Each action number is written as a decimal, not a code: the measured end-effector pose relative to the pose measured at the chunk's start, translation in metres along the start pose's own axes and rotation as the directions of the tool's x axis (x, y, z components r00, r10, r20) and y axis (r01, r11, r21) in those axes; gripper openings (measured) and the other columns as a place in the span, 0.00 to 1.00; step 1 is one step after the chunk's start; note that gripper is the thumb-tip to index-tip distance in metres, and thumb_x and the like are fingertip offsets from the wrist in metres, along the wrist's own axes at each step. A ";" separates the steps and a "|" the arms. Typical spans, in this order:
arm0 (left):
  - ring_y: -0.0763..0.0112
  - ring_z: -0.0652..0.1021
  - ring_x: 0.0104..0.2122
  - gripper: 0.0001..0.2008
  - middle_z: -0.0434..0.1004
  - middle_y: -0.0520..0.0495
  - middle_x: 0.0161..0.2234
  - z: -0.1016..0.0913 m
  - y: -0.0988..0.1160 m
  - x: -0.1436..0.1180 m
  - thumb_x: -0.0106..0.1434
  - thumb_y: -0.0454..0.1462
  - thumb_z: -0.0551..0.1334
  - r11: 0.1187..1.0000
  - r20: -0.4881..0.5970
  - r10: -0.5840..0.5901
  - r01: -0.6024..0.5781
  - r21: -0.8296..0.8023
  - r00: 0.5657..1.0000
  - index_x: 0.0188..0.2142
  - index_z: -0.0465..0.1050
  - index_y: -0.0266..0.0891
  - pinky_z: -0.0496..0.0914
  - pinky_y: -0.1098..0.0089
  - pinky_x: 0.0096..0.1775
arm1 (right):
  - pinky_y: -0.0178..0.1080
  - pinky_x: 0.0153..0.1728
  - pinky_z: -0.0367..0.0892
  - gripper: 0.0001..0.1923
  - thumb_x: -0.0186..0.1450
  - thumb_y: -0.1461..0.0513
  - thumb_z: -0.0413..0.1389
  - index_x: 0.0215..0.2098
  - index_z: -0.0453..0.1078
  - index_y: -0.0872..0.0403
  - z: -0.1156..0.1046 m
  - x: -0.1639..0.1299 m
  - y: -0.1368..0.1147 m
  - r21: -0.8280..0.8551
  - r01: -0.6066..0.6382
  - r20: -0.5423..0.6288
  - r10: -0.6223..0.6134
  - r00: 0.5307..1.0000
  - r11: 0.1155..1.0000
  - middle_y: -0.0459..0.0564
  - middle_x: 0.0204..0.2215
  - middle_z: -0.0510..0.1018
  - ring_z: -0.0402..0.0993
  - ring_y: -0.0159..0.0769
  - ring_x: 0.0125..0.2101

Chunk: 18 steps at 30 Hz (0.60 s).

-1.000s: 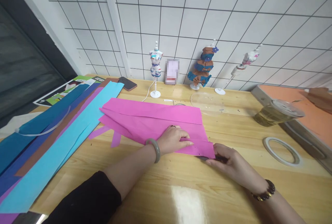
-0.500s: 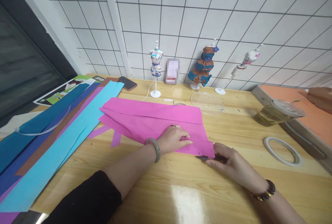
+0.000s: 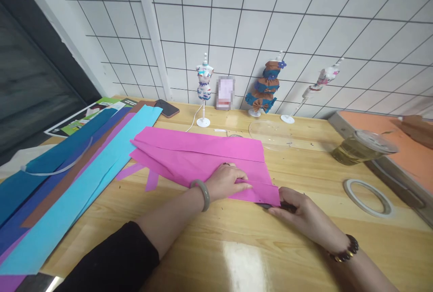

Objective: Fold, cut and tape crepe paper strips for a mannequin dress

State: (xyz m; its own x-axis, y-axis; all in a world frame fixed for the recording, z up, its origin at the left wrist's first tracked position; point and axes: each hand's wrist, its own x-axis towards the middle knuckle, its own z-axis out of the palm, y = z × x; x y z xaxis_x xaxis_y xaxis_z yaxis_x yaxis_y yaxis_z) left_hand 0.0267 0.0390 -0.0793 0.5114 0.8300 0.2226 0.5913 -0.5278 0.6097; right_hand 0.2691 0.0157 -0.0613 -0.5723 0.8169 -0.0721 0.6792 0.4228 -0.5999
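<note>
Head view: the right hand [image 3: 297, 215] is curled around a dark tool [image 3: 270, 205] at the pink paper's [image 3: 203, 157] near right corner — probably scissors, though only a dark tip shows past the fingers, so I cannot tell for sure. The left hand [image 3: 226, 183] lies flat, fingers spread, pressing the paper's lower edge onto the table [image 3: 270, 251]; it pins rather than grasps.

The paper sits mid-table, a folded sheet whose long axis runs roughly from 10 o'clock to 4 o'clock, the narrowed end pointing toward 4 o'clock, right at the tool. Two loose pink strips [image 3: 142, 177] trail off its left end.

Risks, as I judge them: the left fingertips lie very near the tool's tip, so a forward stroke could nick them. Thin paper in layers may slip or bunch if the palm's pressure eases, sending the line off the fold — or tearing instead of cutting clean.

Further out, at 9 o'clock, lie blue sheets [image 3: 67, 202]; at 3 o'clock a tape ring [image 3: 368, 197]; at 2 o'clock a lidded cup [image 3: 361, 147], well apart. Small mannequins [image 3: 204, 85] line the wall at 12 o'clock.
</note>
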 end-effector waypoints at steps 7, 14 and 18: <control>0.72 0.71 0.31 0.10 0.76 0.53 0.27 0.000 0.000 0.001 0.60 0.43 0.60 1.000 0.006 -0.013 0.013 0.002 1.000 0.30 0.74 0.39 0.61 0.71 0.39 | 0.36 0.28 0.62 0.12 0.62 0.51 0.51 0.32 0.66 0.52 -0.001 -0.002 0.001 0.000 -0.011 0.020 0.011 1.000 1.000 0.47 0.28 0.71 0.65 0.33 0.28; 0.72 0.71 0.32 0.11 0.75 0.53 0.27 0.002 -0.001 0.000 0.60 0.44 0.60 1.000 0.000 -0.013 0.013 0.006 1.000 0.29 0.74 0.39 0.61 0.71 0.40 | 0.36 0.29 0.64 0.13 0.62 0.52 0.52 0.36 0.70 0.51 -0.001 0.003 -0.004 0.020 0.011 0.027 -0.011 1.000 1.000 0.49 0.31 0.74 0.69 0.34 0.30; 0.72 0.71 0.31 0.10 0.76 0.53 0.27 0.000 0.001 0.001 0.59 0.43 0.60 1.000 0.003 -0.021 0.021 0.003 1.000 0.29 0.73 0.39 0.61 0.70 0.40 | 0.37 0.31 0.66 0.14 0.62 0.52 0.51 0.37 0.71 0.52 0.000 0.005 -0.005 0.010 0.022 0.043 -0.023 0.999 1.000 0.50 0.31 0.75 0.69 0.35 0.31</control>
State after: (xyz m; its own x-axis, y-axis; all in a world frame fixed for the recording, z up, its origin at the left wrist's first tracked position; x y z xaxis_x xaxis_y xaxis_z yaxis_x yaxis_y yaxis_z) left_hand 0.0275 0.0392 -0.0784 0.5005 0.8405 0.2074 0.6037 -0.5106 0.6122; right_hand 0.2629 0.0176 -0.0584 -0.6066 0.7896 -0.0924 0.6616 0.4369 -0.6095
